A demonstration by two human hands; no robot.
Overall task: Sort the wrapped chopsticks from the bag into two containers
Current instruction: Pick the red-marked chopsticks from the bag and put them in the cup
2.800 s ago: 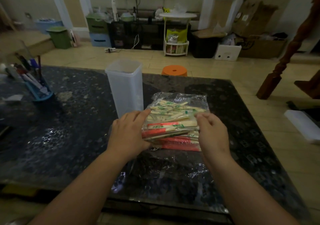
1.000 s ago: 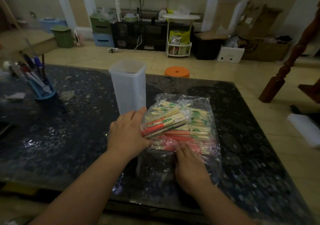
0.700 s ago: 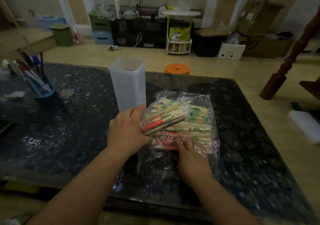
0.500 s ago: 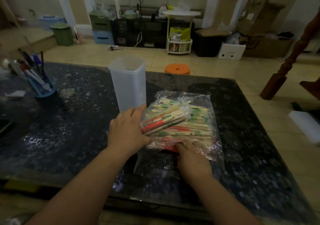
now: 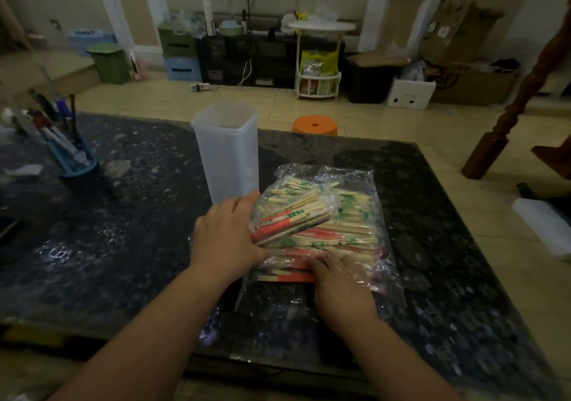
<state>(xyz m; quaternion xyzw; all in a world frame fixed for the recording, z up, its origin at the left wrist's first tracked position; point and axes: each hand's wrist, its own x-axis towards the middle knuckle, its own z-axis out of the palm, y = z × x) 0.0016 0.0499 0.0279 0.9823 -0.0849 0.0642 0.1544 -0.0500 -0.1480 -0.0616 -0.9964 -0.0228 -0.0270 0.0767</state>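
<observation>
So left hand [image 5: 225,233] grips the bag [image 5: 355,178] at its left edge, right hand [image 5: 343,283] has fingers [image 5: 327,261] inside it, grip unclear. I'd pinch just a few chopsticks [image 5: 352,230] and slide them out slowly.

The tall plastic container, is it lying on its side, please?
No, the container stands upright on the table, behind the bag.

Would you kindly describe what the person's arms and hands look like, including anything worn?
The left forearm and right forearm are bare up to the frame's edge; no sleeve is in view. The left hand and right hand wear no gloves, and no ring, watch or bracelet is visible.
</observation>
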